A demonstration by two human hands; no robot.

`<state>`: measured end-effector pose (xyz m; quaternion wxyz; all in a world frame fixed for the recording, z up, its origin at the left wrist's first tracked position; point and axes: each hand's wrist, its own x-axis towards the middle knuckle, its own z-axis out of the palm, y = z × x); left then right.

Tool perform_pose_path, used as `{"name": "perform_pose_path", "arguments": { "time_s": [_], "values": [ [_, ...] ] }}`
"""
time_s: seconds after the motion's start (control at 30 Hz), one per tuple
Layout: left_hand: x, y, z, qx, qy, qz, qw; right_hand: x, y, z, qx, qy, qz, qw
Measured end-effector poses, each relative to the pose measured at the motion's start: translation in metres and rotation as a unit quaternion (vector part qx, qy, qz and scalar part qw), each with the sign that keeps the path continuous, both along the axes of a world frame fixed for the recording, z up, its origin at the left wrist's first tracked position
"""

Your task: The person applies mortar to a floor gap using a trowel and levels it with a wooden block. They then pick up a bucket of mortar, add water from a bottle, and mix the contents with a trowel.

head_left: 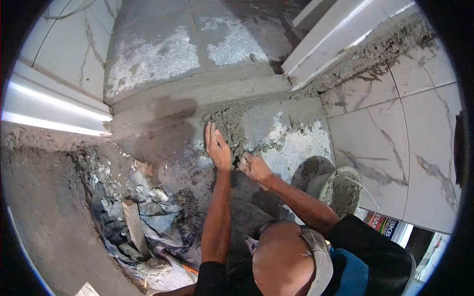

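Note:
A heap of wet grey mortar (229, 123) lies on the floor tile in front of a low mortar-covered step (212, 89). My left hand (217, 148) rests against the heap's left side, its fingers stretched out. Just right of it, my right hand (254, 167) is closed at the heap's near edge. Something pale shows at its fingers, but I cannot make out what it holds. Smaller mortar crumbs trail off to the right over the whitish, stained floor tile (306, 145).
A bucket (356, 172) of mortar with a wire handle stands right, beside the marbled wall tiles (380, 143). Rubble (163, 217) and a wooden piece (134, 227) lie left. White door frames (54, 106) flank the step. A printed bag (381, 223) sits lower right.

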<state>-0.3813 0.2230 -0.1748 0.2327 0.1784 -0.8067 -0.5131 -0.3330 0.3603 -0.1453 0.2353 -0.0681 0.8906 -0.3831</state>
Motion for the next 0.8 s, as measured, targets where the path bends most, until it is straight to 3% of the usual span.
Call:
{"name": "perform_pose_path", "arguments": {
  "time_s": [0.1,0.13,0.2,0.27,0.33,0.4,0.5,0.6,0.67,0.73,0.77,0.8],
  "values": [
    [0.007,0.005,0.018,0.082,0.019,-0.019,0.996,0.003,0.008,0.023,-0.019,0.049,0.01,0.999],
    [0.009,0.01,0.034,0.141,0.035,-0.035,0.989,0.007,0.013,0.038,-0.034,0.014,-0.014,0.999],
    [0.016,0.023,0.071,0.162,0.045,-0.045,0.985,0.018,0.025,0.072,-0.044,-0.02,-0.05,0.998],
    [0.029,0.036,0.11,0.169,0.062,-0.095,0.979,0.032,0.049,0.118,-0.124,-0.066,-0.085,0.986],
    [0.045,0.045,0.153,0.194,0.061,-0.146,0.968,0.043,0.066,0.185,-0.1,-0.18,-0.146,0.968],
    [0.057,0.05,0.17,0.253,0.126,-0.194,0.939,0.07,0.095,0.231,-0.099,-0.168,-0.184,0.963],
    [0.066,0.037,0.171,0.209,0.14,-0.184,0.95,0.124,0.138,0.294,-0.012,-0.091,-0.232,0.968],
    [0.058,0.014,0.147,0.162,0.078,-0.079,0.981,0.175,0.15,0.33,0.086,0.002,-0.32,0.943],
    [0.052,-0.011,0.107,0.145,0.083,-0.023,0.986,0.207,0.163,0.325,0.293,0.081,-0.24,0.922],
    [0.047,-0.034,0.082,0.139,0.084,-0.001,0.987,0.233,0.17,0.279,0.387,0.215,-0.235,0.866],
    [0.047,-0.044,0.073,0.088,0.063,0.061,0.992,0.244,0.175,0.257,0.431,0.156,-0.255,0.851],
    [0.048,-0.054,0.062,0.037,0.042,0.122,0.991,0.251,0.186,0.234,0.484,0.179,-0.204,0.832]
  ]
}}
